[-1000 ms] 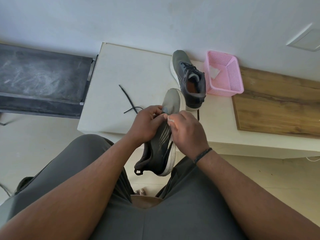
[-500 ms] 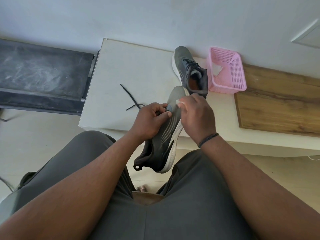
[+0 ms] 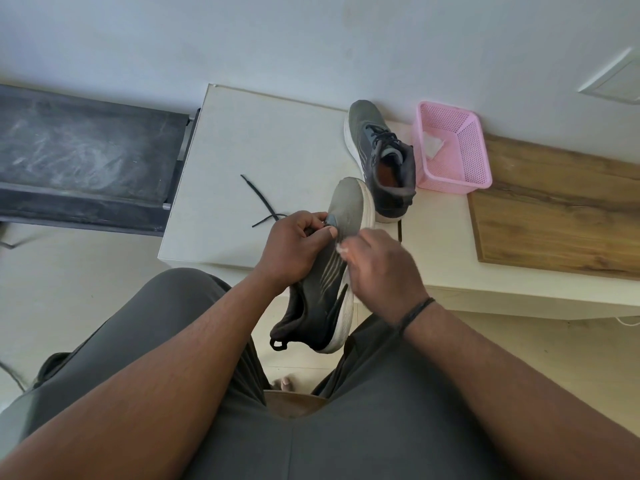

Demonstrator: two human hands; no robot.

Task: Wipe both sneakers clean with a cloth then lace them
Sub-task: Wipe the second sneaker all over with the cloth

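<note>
A grey sneaker with a white sole (image 3: 323,289) is tilted on its side above my lap, toe toward the table. My left hand (image 3: 292,249) grips its upper near the eyelets. My right hand (image 3: 379,268) lies against the shoe's side and pinches a small white cloth (image 3: 343,248), mostly hidden under the fingers. The second grey sneaker (image 3: 381,157) stands laced on the white table (image 3: 249,161). A loose black lace (image 3: 261,206) lies on the table left of my hands.
A pink mesh basket (image 3: 464,168) holding a white scrap stands right of the second sneaker. A wooden board (image 3: 561,216) covers the table's right part. A dark bench (image 3: 83,157) is at the left. My grey-trousered legs fill the foreground.
My right hand has slid with the cloth from the toe area back down along the sneaker's side. The left hand keeps its grip.
</note>
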